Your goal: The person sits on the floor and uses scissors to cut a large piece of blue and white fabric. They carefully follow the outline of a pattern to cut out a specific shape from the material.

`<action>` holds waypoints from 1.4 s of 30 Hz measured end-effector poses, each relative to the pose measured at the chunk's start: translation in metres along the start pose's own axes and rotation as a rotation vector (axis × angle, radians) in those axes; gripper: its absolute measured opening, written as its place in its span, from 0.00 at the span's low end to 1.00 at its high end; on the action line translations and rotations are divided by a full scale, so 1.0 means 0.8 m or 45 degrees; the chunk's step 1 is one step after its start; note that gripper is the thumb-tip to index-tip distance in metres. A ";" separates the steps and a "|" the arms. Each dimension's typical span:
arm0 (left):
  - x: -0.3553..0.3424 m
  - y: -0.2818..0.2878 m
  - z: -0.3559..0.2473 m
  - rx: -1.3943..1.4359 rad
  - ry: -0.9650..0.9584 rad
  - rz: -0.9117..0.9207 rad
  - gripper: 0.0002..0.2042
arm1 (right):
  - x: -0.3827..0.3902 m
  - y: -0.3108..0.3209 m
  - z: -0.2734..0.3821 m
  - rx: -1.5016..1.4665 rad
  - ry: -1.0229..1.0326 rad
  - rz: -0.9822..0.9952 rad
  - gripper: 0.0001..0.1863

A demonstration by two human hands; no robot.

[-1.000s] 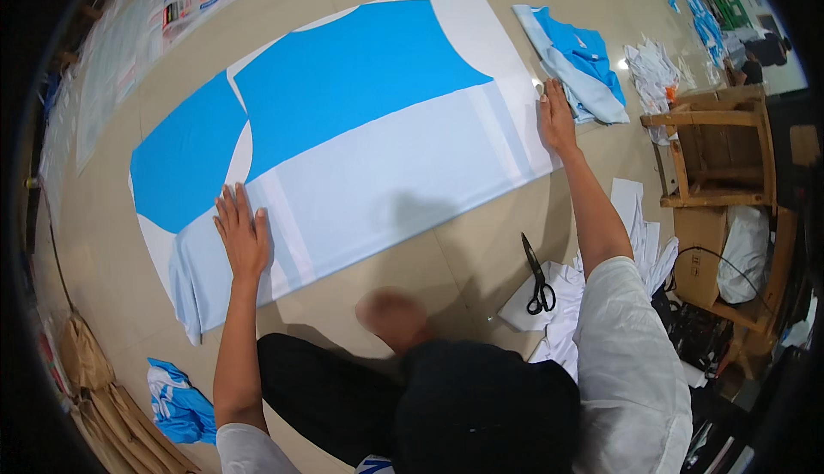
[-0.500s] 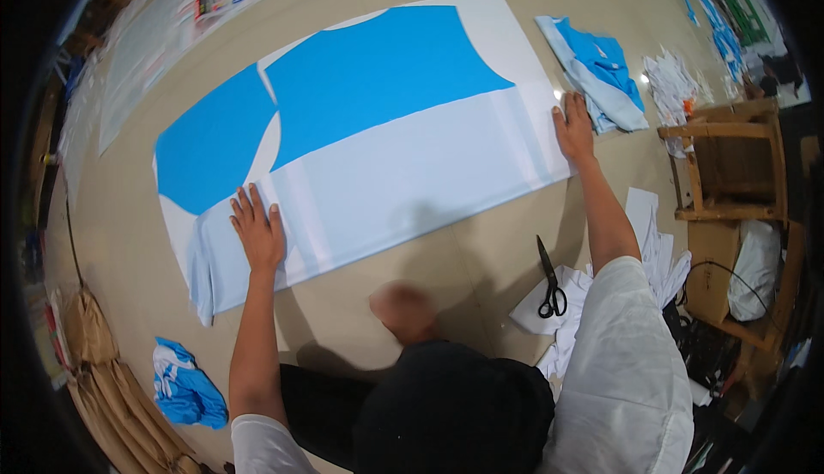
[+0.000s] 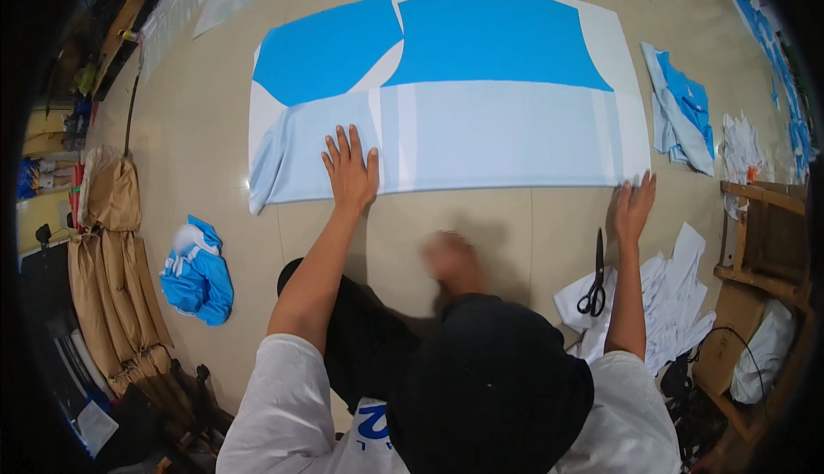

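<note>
On the floor lies a large sheet of white fabric printed with bright blue garment panels. Its near part is folded over, showing a pale blue back, with a straight fold along the near side. My left hand lies flat on the left part of this folded layer, fingers spread. At the near right corner of the fabric is my right hand, fingers stretched out, holding nothing. Black scissors rest on white fabric pieces just below my right hand.
A crumpled blue and white cloth lies at the left, near brown wrapped bundles. Folded blue fabric is right of the sheet. White scraps and a wooden stool stand at the right. My bare foot is near the fold.
The view has shifted, and the fabric sits more level in it. My right hand has slid toward the near right corner. My left hand has moved rightward and nearer on the folded layer.
</note>
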State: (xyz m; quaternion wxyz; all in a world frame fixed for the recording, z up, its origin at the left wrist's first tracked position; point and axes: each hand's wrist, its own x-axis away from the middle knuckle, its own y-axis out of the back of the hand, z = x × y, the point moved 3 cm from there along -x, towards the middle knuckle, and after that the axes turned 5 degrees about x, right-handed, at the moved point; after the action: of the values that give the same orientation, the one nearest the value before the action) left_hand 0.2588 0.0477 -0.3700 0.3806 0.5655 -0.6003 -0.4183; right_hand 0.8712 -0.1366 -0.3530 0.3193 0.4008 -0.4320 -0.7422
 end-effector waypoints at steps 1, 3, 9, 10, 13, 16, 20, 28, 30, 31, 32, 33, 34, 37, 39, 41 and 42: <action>0.002 -0.004 -0.003 -0.002 0.003 -0.001 0.37 | -0.015 -0.008 -0.002 -0.041 -0.041 0.040 0.38; 0.001 -0.005 -0.001 -0.020 0.013 -0.021 0.37 | -0.045 -0.031 0.007 0.079 -0.093 0.130 0.39; 0.004 -0.009 -0.010 0.034 -0.001 -0.080 0.36 | -0.080 -0.068 -0.018 0.350 -0.154 0.283 0.42; 0.010 -0.007 -0.010 0.022 0.025 -0.068 0.36 | -0.081 -0.071 -0.016 0.359 -0.144 0.293 0.43; 0.015 -0.004 -0.015 0.004 0.068 -0.063 0.36 | -0.089 -0.074 -0.016 0.366 -0.131 0.306 0.42; 0.024 -0.007 -0.026 0.003 0.083 -0.092 0.36 | -0.094 -0.073 -0.024 0.384 -0.115 0.305 0.42; 0.036 -0.012 -0.039 0.013 0.092 -0.098 0.36 | -0.104 -0.073 -0.037 0.373 -0.067 0.286 0.43; 0.056 -0.013 -0.046 0.004 0.125 -0.084 0.37 | -0.097 -0.053 -0.027 0.332 -0.095 0.317 0.41; 0.057 -0.011 -0.037 -0.002 0.134 -0.112 0.37 | -0.074 -0.035 -0.021 0.246 -0.018 0.189 0.39; 0.055 -0.012 -0.038 0.008 0.129 -0.108 0.37 | -0.058 -0.022 -0.025 0.184 0.046 0.079 0.38; 0.054 -0.012 -0.037 0.012 0.131 -0.101 0.37 | -0.040 -0.007 -0.028 0.119 0.113 -0.023 0.37; 0.056 -0.008 -0.032 -0.004 0.139 -0.093 0.37 | -0.010 0.004 -0.017 0.086 0.092 -0.028 0.33; 0.059 -0.003 -0.024 -0.013 0.158 -0.102 0.37 | 0.029 0.014 0.003 0.048 0.073 -0.029 0.29; 0.068 -0.002 -0.009 -0.023 0.191 -0.132 0.37 | 0.133 0.074 0.055 0.072 -0.118 0.143 0.20; 0.069 -0.005 -0.013 -0.019 0.169 -0.158 0.37 | 0.197 0.105 0.053 0.151 -0.166 0.178 0.17; 0.063 -0.011 -0.027 -0.001 0.163 -0.169 0.37 | 0.248 0.126 0.037 0.154 -0.244 0.246 0.17; 0.064 -0.011 -0.026 -0.005 0.172 -0.175 0.37 | 0.267 0.129 0.034 0.128 -0.297 0.315 0.17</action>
State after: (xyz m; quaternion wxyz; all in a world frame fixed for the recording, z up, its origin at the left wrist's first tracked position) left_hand 0.2778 -0.0050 -0.3715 0.3917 0.6315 -0.5322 -0.4055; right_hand 0.7597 -0.3451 -0.3200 0.3354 0.2711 -0.5488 -0.7162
